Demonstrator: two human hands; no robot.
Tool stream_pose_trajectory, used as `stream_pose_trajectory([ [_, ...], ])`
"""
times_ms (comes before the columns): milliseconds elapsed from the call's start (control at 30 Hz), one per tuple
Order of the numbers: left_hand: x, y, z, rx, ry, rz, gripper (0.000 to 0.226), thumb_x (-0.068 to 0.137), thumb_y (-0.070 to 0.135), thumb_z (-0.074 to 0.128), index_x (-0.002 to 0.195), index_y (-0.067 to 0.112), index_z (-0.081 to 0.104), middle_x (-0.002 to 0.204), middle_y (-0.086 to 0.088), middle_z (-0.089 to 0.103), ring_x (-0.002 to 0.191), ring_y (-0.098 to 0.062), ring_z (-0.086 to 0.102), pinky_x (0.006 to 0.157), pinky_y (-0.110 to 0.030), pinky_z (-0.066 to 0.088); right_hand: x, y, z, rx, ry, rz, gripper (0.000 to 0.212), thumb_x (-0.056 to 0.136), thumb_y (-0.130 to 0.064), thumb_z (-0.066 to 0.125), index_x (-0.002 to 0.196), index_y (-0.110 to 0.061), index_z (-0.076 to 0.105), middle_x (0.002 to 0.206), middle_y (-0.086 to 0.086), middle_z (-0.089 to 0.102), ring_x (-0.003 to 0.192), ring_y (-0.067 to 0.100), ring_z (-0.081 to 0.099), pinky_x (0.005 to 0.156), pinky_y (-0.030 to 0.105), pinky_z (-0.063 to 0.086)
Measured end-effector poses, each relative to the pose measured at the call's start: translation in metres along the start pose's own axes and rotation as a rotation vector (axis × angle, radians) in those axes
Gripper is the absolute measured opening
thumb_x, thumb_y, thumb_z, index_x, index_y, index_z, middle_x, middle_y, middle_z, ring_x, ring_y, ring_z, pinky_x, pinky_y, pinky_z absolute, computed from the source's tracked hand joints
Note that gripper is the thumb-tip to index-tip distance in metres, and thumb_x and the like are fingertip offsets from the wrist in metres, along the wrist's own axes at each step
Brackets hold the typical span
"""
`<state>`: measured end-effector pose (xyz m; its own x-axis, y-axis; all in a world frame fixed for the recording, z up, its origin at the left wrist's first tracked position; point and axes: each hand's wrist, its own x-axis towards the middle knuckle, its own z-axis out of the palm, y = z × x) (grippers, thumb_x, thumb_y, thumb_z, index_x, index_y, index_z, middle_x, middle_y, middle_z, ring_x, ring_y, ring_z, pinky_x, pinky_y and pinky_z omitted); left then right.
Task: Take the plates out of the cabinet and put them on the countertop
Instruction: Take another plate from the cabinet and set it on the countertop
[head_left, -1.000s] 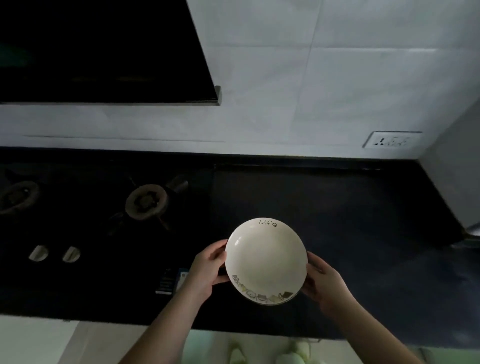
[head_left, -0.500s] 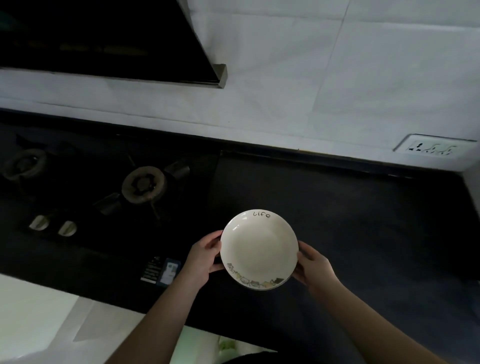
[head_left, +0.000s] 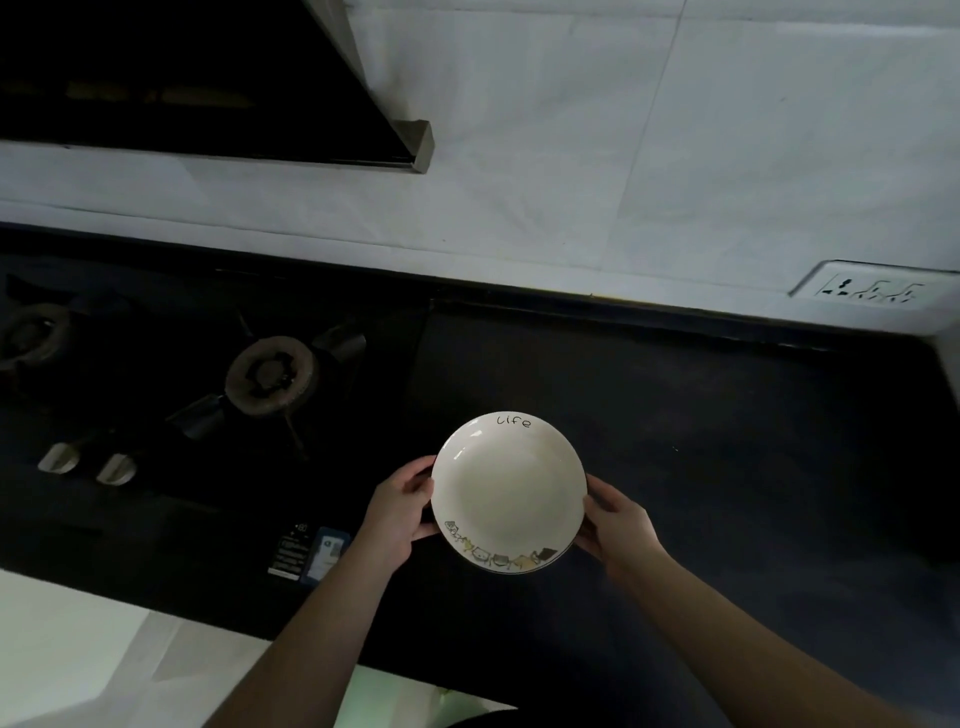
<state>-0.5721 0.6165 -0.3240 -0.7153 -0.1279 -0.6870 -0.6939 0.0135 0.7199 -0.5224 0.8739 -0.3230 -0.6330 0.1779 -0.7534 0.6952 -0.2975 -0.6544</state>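
Over the dark countertop (head_left: 727, 441), just right of the gas hob (head_left: 208, 415), a white plate (head_left: 509, 493) is held level between two hands. Left hand (head_left: 402, 512) grips the plate's left rim, fingers curled under it and thumb lying along the edge. Right hand (head_left: 618, 525) grips the right rim the same way, fingertips tucked beneath. Both forearms reach in from the near edge of the countertop and converge on the plate. Whether the plate touches the countertop I cannot tell. Its far rim reads "Life"; small drawings line its near rim. Beyond the countertop, a wall socket (head_left: 872, 292) sits on the white tiles
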Motion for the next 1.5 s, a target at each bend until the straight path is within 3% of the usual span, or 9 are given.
stream_pose_trajectory([
  [300, 0.008, 0.009, -0.005, 0.033, 0.047, 0.028, 0.036, 0.098, 0.008, 0.058, 0.126, 0.029, 0.064, 0.121, 0.000, 0.057, 0.111, -0.020, 0.057, 0.063, -0.036, 0.060, 0.008, -0.010, 0.015, -0.056, 0.064, -0.075, 0.033, 0.096, -0.005, 0.053, 0.094, -0.034, 0.070, 0.092, 0.000, 0.076, 0.083, 0.016, 0.074, 0.061, 0.029, 0.059],
  [533, 0.021, 0.023, -0.009, 0.092, 0.056, 0.119, 0.033, 0.098, 0.008, 0.058, 0.125, 0.025, 0.066, 0.115, 0.000, 0.059, 0.106, -0.018, 0.059, 0.059, -0.029, 0.057, 0.017, -0.019, 0.035, -0.122, 0.143, -0.141, 0.031, 0.096, -0.004, 0.050, 0.114, -0.024, 0.066, 0.098, 0.002, 0.072, 0.088, 0.020, 0.071, 0.061, 0.029, 0.058],
  [700, 0.023, 0.023, -0.014, 0.133, 0.012, 0.154, 0.034, 0.098, 0.006, 0.056, 0.126, 0.024, 0.065, 0.117, -0.006, 0.060, 0.105, -0.021, 0.062, 0.064, -0.034, 0.060, 0.015, -0.017, 0.036, -0.224, 0.185, -0.180, 0.035, 0.097, -0.005, 0.047, 0.124, -0.019, 0.063, 0.102, 0.005, 0.071, 0.091, 0.023, 0.070, 0.074, 0.039, 0.061],
  [800, 0.022, 0.017, -0.017, 0.127, -0.013, 0.149, 0.034, 0.098, 0.007, 0.056, 0.126, 0.024, 0.065, 0.121, -0.008, 0.058, 0.108, -0.022, 0.061, 0.070, -0.038, 0.061, 0.010, -0.010, 0.035, -0.247, 0.215, -0.180, 0.036, 0.097, -0.005, 0.047, 0.128, -0.017, 0.061, 0.105, 0.006, 0.070, 0.090, 0.022, 0.070, 0.068, 0.035, 0.061],
  [967, 0.012, 0.013, -0.025, 0.175, 0.011, 0.136, 0.037, 0.101, 0.023, 0.054, 0.138, 0.023, 0.053, 0.130, -0.007, 0.058, 0.105, -0.021, 0.063, 0.063, -0.037, 0.062, -0.004, 0.001, 0.029, -0.328, 0.298, -0.215, 0.040, 0.100, -0.016, 0.048, 0.139, -0.017, 0.048, 0.109, 0.007, 0.065, 0.090, 0.022, 0.068, 0.071, 0.037, 0.059],
  [1100, 0.008, 0.014, -0.053, 0.482, 0.020, 0.208, 0.049, 0.100, 0.039, 0.052, 0.146, 0.027, 0.041, 0.133, -0.005, 0.057, 0.097, -0.015, 0.061, 0.049, -0.024, 0.054, -0.023, 0.004, 0.008, -0.421, 0.340, -0.203, 0.037, 0.100, -0.026, 0.048, 0.137, -0.019, 0.048, 0.109, 0.006, 0.063, 0.085, 0.019, 0.067, 0.063, 0.032, 0.057],
  [1233, -0.002, 0.011, -0.085, 0.804, -0.065, 0.385, 0.052, 0.099, 0.045, 0.048, 0.148, 0.030, 0.037, 0.125, 0.004, 0.059, 0.096, -0.009, 0.060, 0.077, -0.028, 0.054, -0.052, 0.020, -0.011, -0.595, 0.230, -0.137, 0.027, 0.100, -0.027, 0.049, 0.124, -0.018, 0.057, 0.100, 0.002, 0.065, 0.083, 0.018, 0.067, 0.072, 0.036, 0.059],
  [1367, -0.021, 0.005, -0.090, 1.078, -0.078, 0.552, 0.058, 0.099, 0.046, 0.047, 0.152, 0.029, 0.029, 0.126, 0.005, 0.060, 0.102, -0.010, 0.060, 0.079, -0.024, 0.047, -0.082, 0.041, -0.012, -0.822, 0.237, -0.232, 0.026, 0.098, -0.032, 0.051, 0.119, -0.022, 0.062, 0.092, -0.003, 0.067, 0.080, 0.013, 0.067, 0.066, 0.028, 0.056],
  [1500, -0.045, -0.016, -0.084, 1.268, -0.065, 0.830, 0.058, 0.099, 0.047, 0.046, 0.151, 0.024, 0.033, 0.139, -0.002, 0.055, 0.121, -0.019, 0.055, 0.093, -0.034, 0.051, -0.112, 0.055, 0.001, -0.978, 0.267, -0.340, 0.031, 0.098, -0.041, 0.047, 0.122, -0.028, 0.060, 0.097, -0.008, 0.064, 0.080, 0.004, 0.061, 0.061, 0.018, 0.044],
])
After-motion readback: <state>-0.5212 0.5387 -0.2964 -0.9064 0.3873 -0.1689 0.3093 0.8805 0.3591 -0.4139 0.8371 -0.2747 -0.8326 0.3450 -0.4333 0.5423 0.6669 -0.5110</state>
